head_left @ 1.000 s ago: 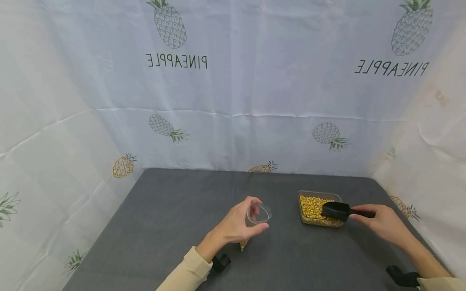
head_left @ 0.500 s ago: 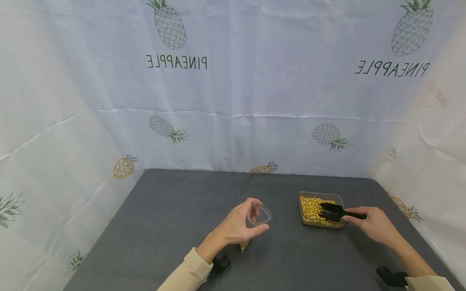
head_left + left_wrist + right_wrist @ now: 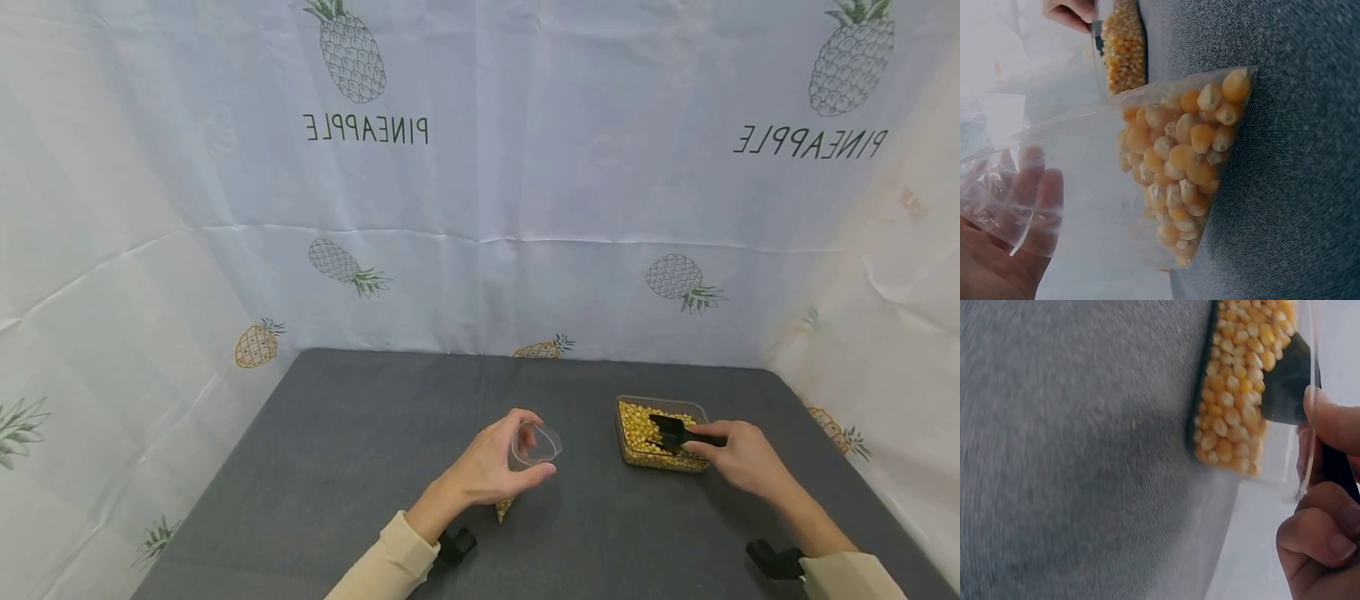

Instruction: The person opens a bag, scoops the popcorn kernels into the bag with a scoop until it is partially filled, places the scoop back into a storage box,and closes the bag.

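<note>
Hands: two, both occupied. Left hand [image 3: 487, 468] holds one clear bag [image 3: 1097, 194] by its mouth, thumb and fingers curved wide round the rim, mouth spread and facing up. Right hand [image 3: 746, 458] pinches one black scoop [image 3: 671, 432] by the handle, fingers narrow on it.

Bag: one, near mid-desk, hanging below the left hand. Kernels [image 3: 1175, 162] fill its lower part down to a pointed corner, several dozen at least, exact count not possible. Upper part clear film, fingers visible through it. Whether the corner touches the desk [image 3: 360, 467], cannot tell.

Box: one, clear, rectangular, on the desk to the right of the bag and well apart from it. Holds yellow corn [image 3: 637, 425], too many to count, level below the rim. Scoop's blade inside the box, in among the corn; how full it is, cannot tell.

Two light sleeves [image 3: 390, 558], one per arm; two black wrist pieces [image 3: 456, 546], one per wrist. Behind the desk, white cloth [image 3: 480, 183] with printed pineapples; the word "PINEAPPLE" twice, mirrored.
</note>
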Demonstrator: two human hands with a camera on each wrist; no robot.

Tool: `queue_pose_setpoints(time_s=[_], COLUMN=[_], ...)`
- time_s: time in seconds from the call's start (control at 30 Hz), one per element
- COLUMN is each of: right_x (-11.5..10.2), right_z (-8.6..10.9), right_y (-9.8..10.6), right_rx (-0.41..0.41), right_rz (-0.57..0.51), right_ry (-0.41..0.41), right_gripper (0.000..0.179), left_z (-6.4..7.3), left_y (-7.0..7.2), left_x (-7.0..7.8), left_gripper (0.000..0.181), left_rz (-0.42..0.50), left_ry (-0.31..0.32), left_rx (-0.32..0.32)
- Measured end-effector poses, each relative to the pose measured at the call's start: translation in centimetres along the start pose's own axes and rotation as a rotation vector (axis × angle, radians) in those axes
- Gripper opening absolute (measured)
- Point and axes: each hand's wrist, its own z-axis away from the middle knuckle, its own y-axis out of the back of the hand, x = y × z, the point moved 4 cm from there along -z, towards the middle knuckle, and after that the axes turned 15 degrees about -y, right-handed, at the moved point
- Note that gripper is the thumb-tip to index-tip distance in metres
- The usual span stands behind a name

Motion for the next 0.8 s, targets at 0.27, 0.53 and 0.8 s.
queue_pose_setpoints(time_s=[0.27, 0.53, 0.8], right_x=[0.0, 0.8, 1.4], right_z=[0.0, 0.6, 1.3], right_y=[-0.5, 0.0, 0.7], right_rx=[-0.009, -0.003, 0.007], right_rz=[-0.03, -0.056, -0.065], right_ry=[-0.026, -0.039, -0.072], right_gripper=[0.037, 0.042, 0.043], left_z=[0.0, 0.0, 0.0], left_y=[-0.1, 0.0, 0.1], left_x=[0.1, 0.2, 0.4], left_gripper=[0.053, 0.053, 0.053], left_rz=[0.002, 0.0, -0.013], left_ry=[0.002, -0.001, 0.0], left_rx=[0.004, 0.001, 0.004])
